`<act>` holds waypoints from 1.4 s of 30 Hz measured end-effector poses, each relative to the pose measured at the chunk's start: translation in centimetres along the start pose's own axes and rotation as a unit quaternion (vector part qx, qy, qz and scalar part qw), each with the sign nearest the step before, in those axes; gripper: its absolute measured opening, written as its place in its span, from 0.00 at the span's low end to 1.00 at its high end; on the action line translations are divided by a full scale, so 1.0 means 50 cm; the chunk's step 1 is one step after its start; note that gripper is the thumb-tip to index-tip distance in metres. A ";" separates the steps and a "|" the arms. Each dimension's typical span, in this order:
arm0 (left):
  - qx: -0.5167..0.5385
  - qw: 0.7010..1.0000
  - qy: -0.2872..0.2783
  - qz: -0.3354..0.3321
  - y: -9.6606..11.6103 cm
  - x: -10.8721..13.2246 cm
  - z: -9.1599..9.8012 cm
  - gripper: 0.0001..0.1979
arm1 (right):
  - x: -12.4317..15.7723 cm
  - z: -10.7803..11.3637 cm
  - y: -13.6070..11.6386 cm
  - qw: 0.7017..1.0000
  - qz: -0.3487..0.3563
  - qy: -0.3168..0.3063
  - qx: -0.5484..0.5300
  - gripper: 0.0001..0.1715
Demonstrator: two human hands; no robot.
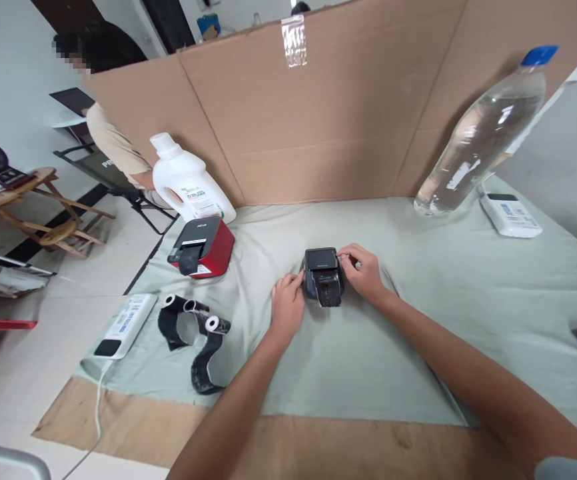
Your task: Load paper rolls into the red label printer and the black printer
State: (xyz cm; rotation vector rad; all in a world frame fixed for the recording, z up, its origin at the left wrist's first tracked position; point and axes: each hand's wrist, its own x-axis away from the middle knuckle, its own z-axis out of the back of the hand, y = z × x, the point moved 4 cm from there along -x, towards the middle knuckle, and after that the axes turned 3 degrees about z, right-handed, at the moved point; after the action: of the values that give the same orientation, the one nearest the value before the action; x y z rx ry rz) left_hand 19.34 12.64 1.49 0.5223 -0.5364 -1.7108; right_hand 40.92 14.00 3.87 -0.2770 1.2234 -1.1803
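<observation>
A small dark blue label printer sits mid-table on the pale green cloth, with a strip of black ribbon hanging from its front slot. My left hand rests against its left side, fingers curled on the casing. My right hand pinches at the printer's upper right edge, thumb and forefinger closed on something small. A loose coil of black ribbon on white spools lies to the left.
A red and black printer and a white detergent bottle stand at the back left. A clear water bottle leans on the cardboard wall. White power banks lie left and right. Another person sits beyond the wall.
</observation>
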 end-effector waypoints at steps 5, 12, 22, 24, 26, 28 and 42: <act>0.002 1.000 0.004 0.000 0.003 0.001 0.002 0.29 | -0.006 -0.014 -0.002 0.996 0.024 -0.080 -0.031 0.16; -0.013 1.000 0.009 -0.007 0.007 0.001 0.004 0.30 | -0.067 -0.013 -0.021 0.959 0.040 -0.280 0.016 0.26; -0.010 1.000 0.017 -0.015 0.005 0.005 0.005 0.30 | -0.184 -0.034 -0.017 0.968 -0.081 -0.101 0.216 0.28; -0.007 1.000 0.019 -0.019 0.006 0.006 0.008 0.30 | -0.172 -0.028 -0.047 0.970 -0.018 -0.070 0.233 0.23; -0.007 1.000 0.020 -0.022 0.008 0.007 0.009 0.29 | -0.154 -0.035 -0.076 0.954 0.029 -0.150 0.257 0.19; -0.010 1.000 0.020 -0.021 0.009 0.007 0.010 0.29 | -0.140 -0.045 -0.092 0.919 0.023 -0.256 0.299 0.15; 0.005 1.000 0.023 -0.015 0.007 0.009 0.018 0.26 | -0.174 -0.104 -0.094 0.710 -0.010 -0.510 0.485 0.12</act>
State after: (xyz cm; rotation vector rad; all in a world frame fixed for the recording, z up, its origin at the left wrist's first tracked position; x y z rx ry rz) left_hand 18.99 12.20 2.38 0.5783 -0.5078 -1.7203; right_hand 35.09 21.12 10.22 -0.0890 -0.4369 -1.2379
